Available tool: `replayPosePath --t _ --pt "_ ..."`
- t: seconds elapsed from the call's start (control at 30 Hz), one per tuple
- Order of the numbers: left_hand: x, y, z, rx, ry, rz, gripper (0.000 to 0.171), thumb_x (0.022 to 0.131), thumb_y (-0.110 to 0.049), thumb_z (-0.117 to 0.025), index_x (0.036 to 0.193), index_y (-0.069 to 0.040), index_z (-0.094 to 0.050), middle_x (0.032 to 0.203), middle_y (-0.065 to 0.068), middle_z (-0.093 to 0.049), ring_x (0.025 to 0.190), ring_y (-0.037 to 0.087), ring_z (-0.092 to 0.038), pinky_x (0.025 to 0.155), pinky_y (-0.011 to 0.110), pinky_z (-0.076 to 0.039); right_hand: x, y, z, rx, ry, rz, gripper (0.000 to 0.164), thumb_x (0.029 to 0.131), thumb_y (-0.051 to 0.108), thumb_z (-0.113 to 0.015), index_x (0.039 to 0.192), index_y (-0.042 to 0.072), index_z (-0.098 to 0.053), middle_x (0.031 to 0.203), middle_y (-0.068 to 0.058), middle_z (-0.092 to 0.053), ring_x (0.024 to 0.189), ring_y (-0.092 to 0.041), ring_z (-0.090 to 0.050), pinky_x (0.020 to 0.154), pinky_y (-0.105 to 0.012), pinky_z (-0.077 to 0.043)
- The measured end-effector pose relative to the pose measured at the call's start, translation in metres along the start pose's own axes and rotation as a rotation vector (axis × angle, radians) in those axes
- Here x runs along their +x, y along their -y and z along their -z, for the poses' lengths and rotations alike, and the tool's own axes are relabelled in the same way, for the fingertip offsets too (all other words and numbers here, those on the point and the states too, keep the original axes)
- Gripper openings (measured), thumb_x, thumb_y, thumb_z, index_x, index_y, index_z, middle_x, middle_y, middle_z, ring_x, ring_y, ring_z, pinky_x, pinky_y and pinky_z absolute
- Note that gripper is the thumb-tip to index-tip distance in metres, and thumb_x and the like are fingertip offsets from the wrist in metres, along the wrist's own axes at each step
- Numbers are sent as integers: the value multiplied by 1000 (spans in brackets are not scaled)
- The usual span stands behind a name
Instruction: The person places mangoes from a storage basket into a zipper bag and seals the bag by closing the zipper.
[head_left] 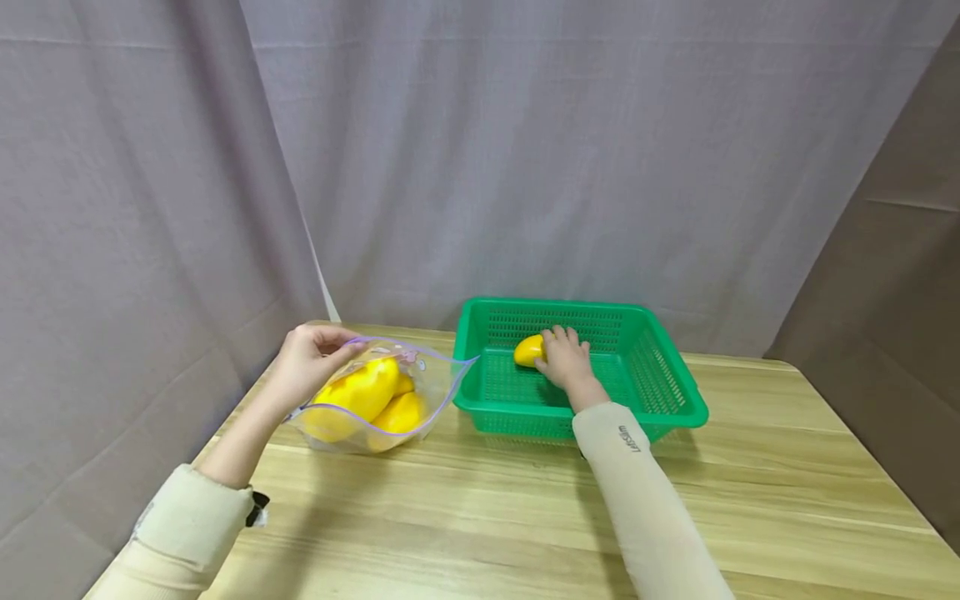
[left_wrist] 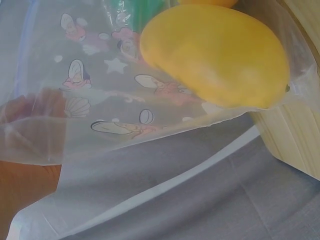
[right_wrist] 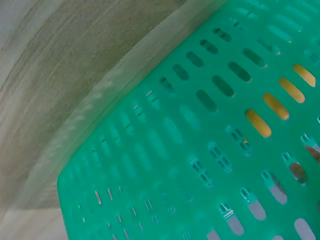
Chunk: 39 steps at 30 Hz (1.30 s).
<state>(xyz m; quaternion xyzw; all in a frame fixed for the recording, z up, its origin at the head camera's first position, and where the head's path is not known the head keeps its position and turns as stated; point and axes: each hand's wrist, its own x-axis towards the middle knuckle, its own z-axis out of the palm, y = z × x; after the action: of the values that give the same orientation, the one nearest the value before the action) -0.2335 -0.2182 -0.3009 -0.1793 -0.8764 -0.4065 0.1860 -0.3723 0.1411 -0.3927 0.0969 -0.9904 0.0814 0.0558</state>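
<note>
My left hand (head_left: 303, 362) pinches the purple-edged rim of a clear zip bag (head_left: 438, 379) at its back left, and the bag's mouth gapes. Inside lie several yellow mangoes (head_left: 399, 412); through the printed plastic in the left wrist view, one large mango (left_wrist: 215, 55) shows. My right hand (head_left: 566, 358) reaches down into a green plastic basket (head_left: 581, 411). Its thumb and fingers are round the right end of another yellow mango (head_left: 528, 351). In the right wrist view the basket wall (right_wrist: 165, 140) hides that hand's grip, with yellow showing through some slots.
Both bag and basket stand on a wood-grain table (head_left: 465, 517), the bag left of the basket and close to it. Grey curtain (head_left: 525, 167) hangs behind and on the left; a brownish cloth (head_left: 892, 275) hangs on the right.
</note>
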Motion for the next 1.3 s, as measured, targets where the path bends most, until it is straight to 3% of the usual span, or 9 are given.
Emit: replayPosePath --t 0.17,0.33,0.53,0.6,0.93,1.1,1.3 --pt "-2 0 1 -16 7 5 15 87 -10 -67 94 1 -73 91 15 -73 78 12 -67 69 14 -51 0 1 -4 28 81 37 65 94 30 -58 146 5 -30 155 -19 -19 143 -43 -9 108 -67 -19" --pt "-3 -1 1 -4 12 14 15 87 -10 -67 94 1 -73 90 15 -72 75 10 -66 67 14 -51 -4 -1 -6 64 218 20 75 94 26 -58 152 11 -12 159 -13 0 144 -41 7 109 -70 -8" --pt "-3 -2 1 -12 12 22 15 86 -11 -68 93 2 -72 91 16 -72 75 13 -67 65 15 -51 -4 -4 -4 98 283 7 81 95 23 -56 153 15 0 159 -10 7 143 -41 10 109 -70 -5" --pt "-3 -2 0 -14 13 26 15 86 -11 -68 93 2 -72 91 16 -72 76 16 -67 65 15 -51 -4 -5 -3 94 294 3 81 95 23 -56 152 15 1 159 -12 6 143 -43 7 109 -70 -7" --pt "-4 -1 1 -12 18 21 14 86 -9 -67 93 2 -72 90 16 -72 70 -2 -61 64 15 -51 -3 -2 -2 26 232 -3 68 96 14 -52 151 8 -12 155 -22 -13 139 -48 -13 109 -67 -18" --pt "-4 -1 0 -29 24 24 16 87 -10 -67 94 3 -72 90 17 -72 71 3 -64 64 15 -51 -3 -1 -2 -10 231 -20 56 96 2 -43 149 7 -24 155 -23 -12 141 -46 -10 110 -65 -18" --pt "-4 -1 -1 -28 36 39 17 88 -12 -66 96 2 -72 92 16 -72 75 16 -67 64 16 -51 -1 -4 -5 25 242 -15 52 95 -3 -41 145 3 -27 157 -20 -8 143 -45 -6 110 -67 -16"
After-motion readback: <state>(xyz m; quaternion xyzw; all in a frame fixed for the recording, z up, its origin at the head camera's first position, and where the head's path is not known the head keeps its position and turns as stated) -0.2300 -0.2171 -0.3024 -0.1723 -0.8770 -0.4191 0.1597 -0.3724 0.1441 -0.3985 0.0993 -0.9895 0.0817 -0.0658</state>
